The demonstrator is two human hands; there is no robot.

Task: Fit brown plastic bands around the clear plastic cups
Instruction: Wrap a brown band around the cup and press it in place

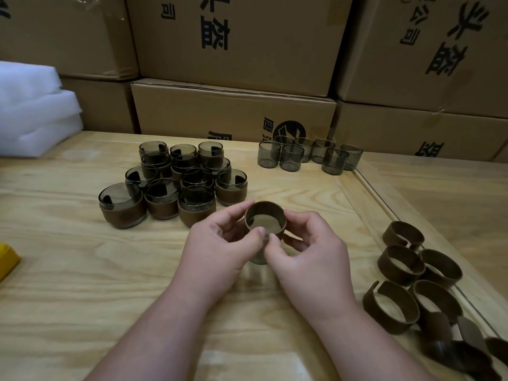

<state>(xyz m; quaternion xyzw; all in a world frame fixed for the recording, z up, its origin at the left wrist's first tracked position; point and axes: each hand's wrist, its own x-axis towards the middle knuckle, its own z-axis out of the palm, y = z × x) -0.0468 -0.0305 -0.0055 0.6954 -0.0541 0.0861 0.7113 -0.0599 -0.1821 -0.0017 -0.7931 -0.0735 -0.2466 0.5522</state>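
Gripping band between both hands' fingertips.

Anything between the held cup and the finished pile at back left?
Nothing visible. Both hands, left hand and right hand, hold the banded cup just in front of the finished pile; only bare table lies between.

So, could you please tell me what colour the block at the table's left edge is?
Yellow: the block shows only partly, at the frame's left edge in the head view.

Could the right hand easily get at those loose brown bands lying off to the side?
Probably yes: the loose brown bands lie on the right hand's side with bare table between, but it now holds a band and cup.
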